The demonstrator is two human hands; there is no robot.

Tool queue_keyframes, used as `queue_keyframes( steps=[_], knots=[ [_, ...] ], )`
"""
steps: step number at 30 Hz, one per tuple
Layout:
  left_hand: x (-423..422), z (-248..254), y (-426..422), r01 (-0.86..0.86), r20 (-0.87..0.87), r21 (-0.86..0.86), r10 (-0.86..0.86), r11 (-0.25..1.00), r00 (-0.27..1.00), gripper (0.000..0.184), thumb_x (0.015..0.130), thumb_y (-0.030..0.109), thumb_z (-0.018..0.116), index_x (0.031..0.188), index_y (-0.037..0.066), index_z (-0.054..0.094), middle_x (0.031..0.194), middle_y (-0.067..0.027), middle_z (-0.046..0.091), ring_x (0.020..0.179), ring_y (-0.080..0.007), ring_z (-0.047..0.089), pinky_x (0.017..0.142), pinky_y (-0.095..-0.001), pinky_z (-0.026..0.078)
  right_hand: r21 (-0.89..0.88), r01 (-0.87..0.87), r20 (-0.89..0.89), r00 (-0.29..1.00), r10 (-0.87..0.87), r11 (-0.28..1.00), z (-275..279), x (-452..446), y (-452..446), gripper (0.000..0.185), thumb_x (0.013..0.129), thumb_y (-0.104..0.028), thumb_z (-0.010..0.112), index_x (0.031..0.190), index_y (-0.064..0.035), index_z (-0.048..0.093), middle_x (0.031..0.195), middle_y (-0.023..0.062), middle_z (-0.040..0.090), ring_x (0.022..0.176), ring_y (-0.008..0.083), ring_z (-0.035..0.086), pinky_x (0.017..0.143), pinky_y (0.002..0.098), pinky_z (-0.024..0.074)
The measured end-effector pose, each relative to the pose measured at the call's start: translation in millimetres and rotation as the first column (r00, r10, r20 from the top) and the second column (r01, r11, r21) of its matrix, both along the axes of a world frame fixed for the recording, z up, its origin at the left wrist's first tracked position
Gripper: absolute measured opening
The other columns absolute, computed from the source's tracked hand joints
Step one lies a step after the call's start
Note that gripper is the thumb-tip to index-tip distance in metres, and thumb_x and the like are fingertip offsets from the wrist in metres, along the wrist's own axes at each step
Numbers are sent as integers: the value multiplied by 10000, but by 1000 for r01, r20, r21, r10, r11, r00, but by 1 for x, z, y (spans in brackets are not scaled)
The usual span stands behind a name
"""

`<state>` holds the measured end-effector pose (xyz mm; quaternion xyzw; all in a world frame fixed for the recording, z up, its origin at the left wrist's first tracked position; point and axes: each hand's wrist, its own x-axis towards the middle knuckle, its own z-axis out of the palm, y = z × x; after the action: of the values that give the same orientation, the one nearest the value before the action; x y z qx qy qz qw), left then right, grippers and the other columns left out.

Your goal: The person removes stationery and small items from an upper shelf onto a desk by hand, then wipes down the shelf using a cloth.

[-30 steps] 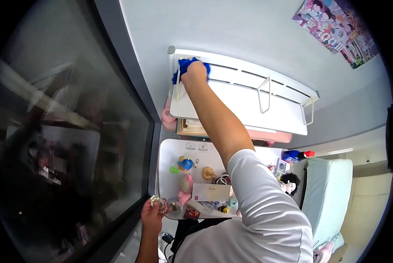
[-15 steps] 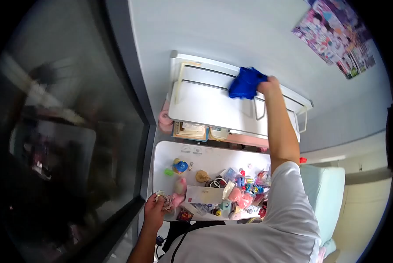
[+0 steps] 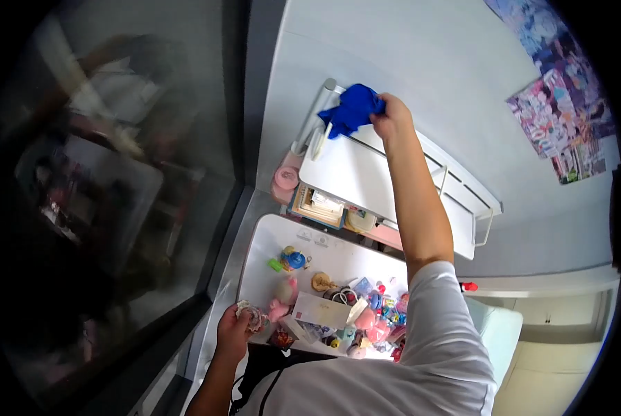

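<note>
My right hand (image 3: pixel 394 119) is closed on a bunched blue cloth (image 3: pixel 355 109), up at the far left end of the white shelf (image 3: pixel 355 166). The cloth hangs over the shelf's top rail and end bar; whether it presses on them I cannot tell. Low on the left, my left hand (image 3: pixel 234 334) grips a small pale-and-pink patterned object (image 3: pixel 254 317) beside the desk's left edge. Its exact kind is unclear. Closest to that hand on the desk (image 3: pixel 269 243) is a pink-and-white plush-looking thing (image 3: pixel 282 298).
A white box (image 3: pixel 321 310), a blue-and-yellow toy (image 3: pixel 294 258) and several small trinkets (image 3: pixel 386 312) crowd the desk. Books (image 3: pixel 317 206) and a pink round container (image 3: pixel 286 178) sit beneath the shelf. A dark glass window (image 3: pixel 116 208) runs along the left.
My right hand has carried the blue cloth leftward along the shelf to its left end. My left hand still holds the patterned object. The view has turned and shifted.
</note>
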<state>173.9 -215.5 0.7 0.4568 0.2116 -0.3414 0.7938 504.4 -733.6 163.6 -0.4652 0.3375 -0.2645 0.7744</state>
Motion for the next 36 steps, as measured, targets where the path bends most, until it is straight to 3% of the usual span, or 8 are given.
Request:
queue_keyframes(
  steps=[2,4,5,8,12,19,30,36],
  knots=[
    [-5,-2,7,-49,-5,25,49,998,999,328,1051,132,548,1344,4,473,1148,-160,655,960,-289,719,778,-426,638,-568,25,-35,998,-55,822,0,-25,33,416,928,-119,658,1230,139,532,1123,269,652,1043,435,643,971,559,510],
    [-6,-8,10,-53,-19,11,53,999,998,335,1051,136,538,1355,13,467,1145,-158,659,967,-287,716,775,-418,636,-995,-22,-40,984,-175,100,-12,-37,49,632,875,-143,743,1385,119,475,1251,294,611,1147,443,605,991,513,486],
    [-7,-10,11,-50,-39,20,51,999,998,336,1053,140,537,1355,12,467,1141,-157,661,967,-286,716,779,-418,634,-975,-87,-78,996,-50,-204,-25,-33,38,740,863,-197,771,1455,83,426,1329,324,556,1216,489,548,1078,482,427],
    [-9,-19,12,-27,-61,32,29,999,998,337,1057,149,535,1355,7,467,1138,-155,664,971,-278,714,787,-413,629,-828,-173,-133,985,-112,-533,-40,-21,40,614,819,-207,789,1374,-40,589,1320,256,577,1192,434,557,1023,487,448],
    [-14,-29,13,-20,-12,11,20,1000,1000,339,1059,151,532,1356,1,467,1141,-153,665,973,-268,715,795,-402,623,-885,-192,-127,976,-176,-424,-37,13,62,396,795,-169,774,1180,-101,714,1155,143,646,1074,355,593,909,473,471],
    [-2,-19,0,65,-36,66,-62,996,997,309,1066,171,534,1311,-9,483,1121,-136,671,976,-253,713,807,-390,617,-773,-319,-307,944,-117,-548,-15,5,38,290,794,-149,756,1061,-72,673,1111,135,661,1031,357,623,892,446,514],
    [-7,-27,-12,48,-59,44,-45,998,997,311,1055,130,538,1326,-14,485,1123,-129,652,953,-232,698,797,-399,625,-776,-348,-266,937,-228,-526,-13,-123,-80,364,742,-53,750,1099,-63,679,1152,138,665,1065,368,625,926,449,518],
    [-20,-28,-7,42,-54,29,-40,999,998,319,1047,115,548,1327,-25,491,1119,-120,649,945,-221,693,798,-401,626,-670,-549,-347,827,-443,-500,-7,-176,-116,352,785,-25,696,1131,-67,651,1142,150,655,1044,379,624,900,471,523]
  ],
)
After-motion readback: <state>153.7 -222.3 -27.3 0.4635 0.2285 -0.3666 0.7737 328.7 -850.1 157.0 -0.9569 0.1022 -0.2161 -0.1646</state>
